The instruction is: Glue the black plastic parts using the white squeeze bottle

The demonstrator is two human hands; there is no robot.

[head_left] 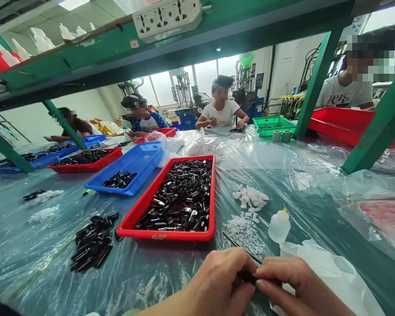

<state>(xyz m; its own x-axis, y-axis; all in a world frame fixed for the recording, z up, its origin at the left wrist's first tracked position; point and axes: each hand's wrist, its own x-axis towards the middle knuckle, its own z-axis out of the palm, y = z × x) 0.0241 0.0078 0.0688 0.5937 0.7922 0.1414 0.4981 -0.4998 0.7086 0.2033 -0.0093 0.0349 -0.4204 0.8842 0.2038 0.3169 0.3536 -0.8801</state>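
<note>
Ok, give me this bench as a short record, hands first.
Left hand: holding a small black piece
Right hand: fingers closed at that piece's end
Thin dark tool: juts beyond the hands
Nearest red tray: filled with black parts
Nearest blue tray: fewer black parts, near end
White piles right of red tray: one coarse, one fine
Bottle: yellow-tipped, beside these piles

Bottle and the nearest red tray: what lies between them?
In the head view, a pile of small white bits lies between bottle and tray, larger white pieces just beyond it; a thin dark tool crosses its near edge.
</note>
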